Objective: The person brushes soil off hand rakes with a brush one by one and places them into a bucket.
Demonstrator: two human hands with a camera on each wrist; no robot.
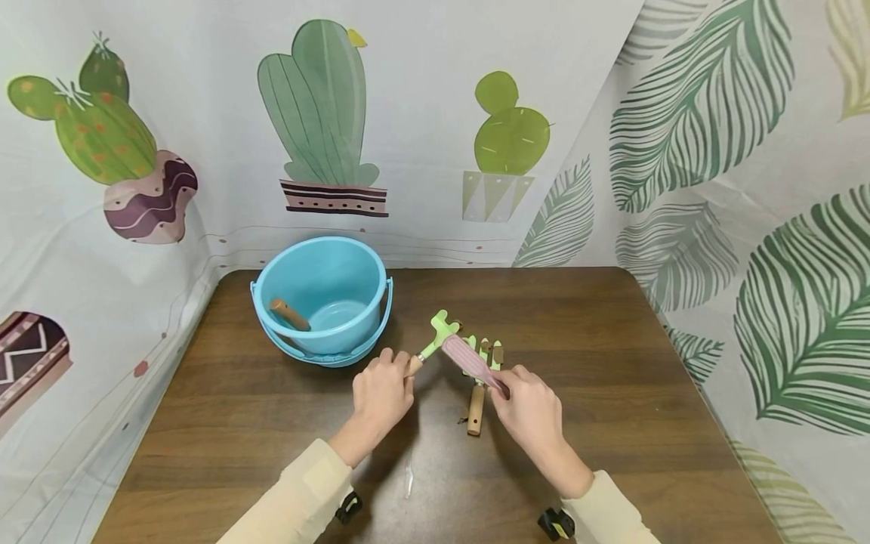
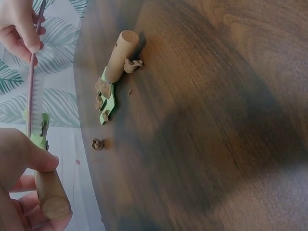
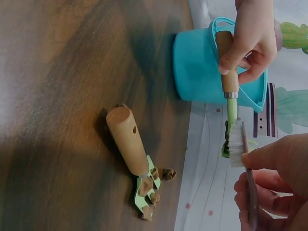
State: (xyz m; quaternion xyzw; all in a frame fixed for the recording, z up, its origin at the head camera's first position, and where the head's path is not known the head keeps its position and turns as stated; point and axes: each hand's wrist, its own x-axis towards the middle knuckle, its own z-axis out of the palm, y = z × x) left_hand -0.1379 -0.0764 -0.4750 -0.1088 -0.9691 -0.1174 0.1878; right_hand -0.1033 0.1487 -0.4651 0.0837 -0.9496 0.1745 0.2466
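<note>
My left hand (image 1: 383, 389) grips the wooden handle of a small garden hand tool with a green head (image 1: 442, 329). My right hand (image 1: 529, 408) pinches a pink brush (image 1: 470, 360) by its handle. In the right wrist view the brush's white bristles (image 3: 236, 144) lie against the green head, which carries dark dirt and is partly hidden. Beneath the hands, a green garden fork (image 2: 109, 98) lies on the table with its wooden handle (image 3: 129, 142) toward me. Brown crumpled bits cling to its tines.
A light blue bucket (image 1: 319, 355) stands at the back left of the brown table (image 1: 578, 325), with another wooden handle (image 1: 288, 313) inside it. A loose brown bit (image 2: 97, 144) lies beyond the fork's tines. Printed cloth (image 1: 421, 136) hangs behind the table.
</note>
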